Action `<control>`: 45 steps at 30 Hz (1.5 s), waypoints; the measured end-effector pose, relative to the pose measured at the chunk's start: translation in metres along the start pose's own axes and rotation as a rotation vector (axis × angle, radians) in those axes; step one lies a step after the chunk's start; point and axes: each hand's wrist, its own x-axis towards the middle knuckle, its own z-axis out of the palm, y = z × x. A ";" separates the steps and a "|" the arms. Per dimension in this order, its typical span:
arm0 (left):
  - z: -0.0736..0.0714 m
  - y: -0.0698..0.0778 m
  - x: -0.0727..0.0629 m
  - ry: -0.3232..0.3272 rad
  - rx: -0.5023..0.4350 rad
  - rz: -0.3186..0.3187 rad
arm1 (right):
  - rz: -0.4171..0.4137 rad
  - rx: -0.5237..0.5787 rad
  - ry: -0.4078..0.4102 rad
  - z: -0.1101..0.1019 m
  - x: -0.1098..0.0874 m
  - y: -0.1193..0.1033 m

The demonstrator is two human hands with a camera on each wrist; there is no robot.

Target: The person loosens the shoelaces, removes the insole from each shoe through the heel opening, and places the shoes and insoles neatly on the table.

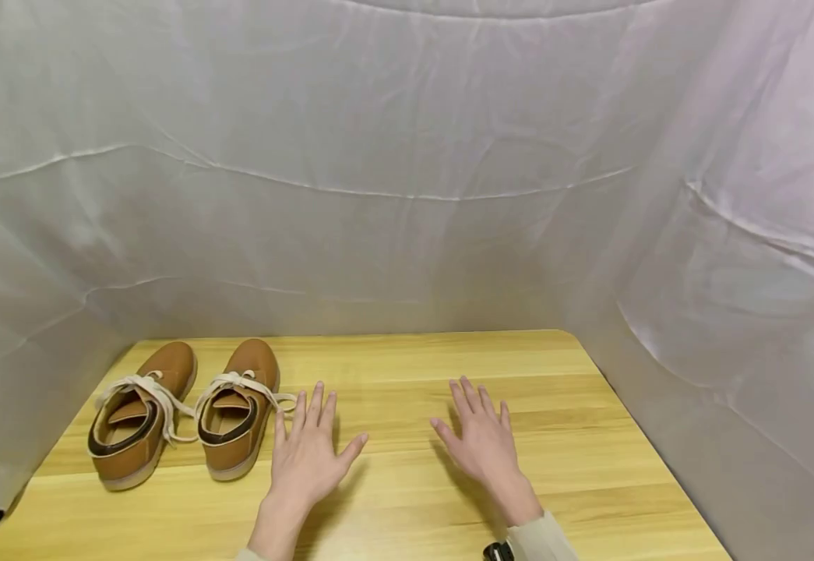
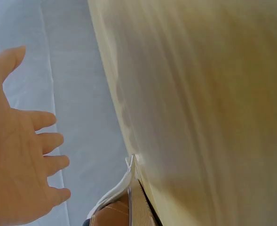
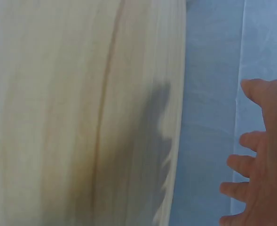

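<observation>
Two brown shoes with cream laces stand side by side at the left of the wooden table, toes pointing away: a left-hand shoe (image 1: 129, 460) and a right-hand shoe (image 1: 234, 456). The laces of each are tied in a bow. My left hand (image 1: 304, 460) is spread palm down above the table, just right of the right-hand shoe, and holds nothing. Part of that shoe (image 2: 111, 214) shows at the bottom of the left wrist view. My right hand (image 1: 484, 444), also spread and holding nothing, hovers over the table's middle right, its shadow beneath it.
The wooden table (image 1: 589, 444) has a rounded far right corner. Grey-white fabric (image 1: 407, 249) hangs behind it and along both sides. A black watch (image 1: 498, 552) sits on my right wrist, by a light sleeve (image 1: 540, 539).
</observation>
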 end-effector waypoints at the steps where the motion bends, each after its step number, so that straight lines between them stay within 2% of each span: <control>1: 0.000 0.000 0.000 0.007 0.001 0.003 | 0.000 0.004 0.010 0.000 0.000 0.000; 10: -0.005 -0.003 -0.001 0.097 -0.022 0.018 | -0.017 0.084 0.138 -0.001 -0.003 -0.003; 14: -0.010 -0.005 -0.002 0.165 -0.039 0.037 | -0.031 0.147 0.216 0.000 -0.001 -0.007; 19: -0.019 -0.009 -0.003 0.290 -0.081 0.065 | -0.053 0.256 0.311 -0.001 0.006 -0.014; 22: -0.025 -0.012 -0.003 0.382 -0.125 0.077 | -0.109 0.336 0.377 -0.004 0.011 -0.022; 26: -0.035 -0.020 -0.002 0.539 -0.205 0.096 | -0.192 0.442 0.443 -0.005 0.020 -0.035; 31: -0.050 -0.032 0.000 0.724 -0.258 0.128 | -0.223 0.582 0.433 -0.007 0.030 -0.056; 34: -0.059 -0.041 0.001 0.784 -0.275 0.138 | -0.226 0.640 0.399 -0.008 0.037 -0.070; 39: -0.071 -0.054 0.001 0.801 -0.316 0.107 | -0.248 0.694 0.373 -0.008 0.050 -0.091; 45: -0.082 -0.074 0.000 0.774 -0.422 0.046 | -0.267 0.830 0.318 -0.002 0.064 -0.120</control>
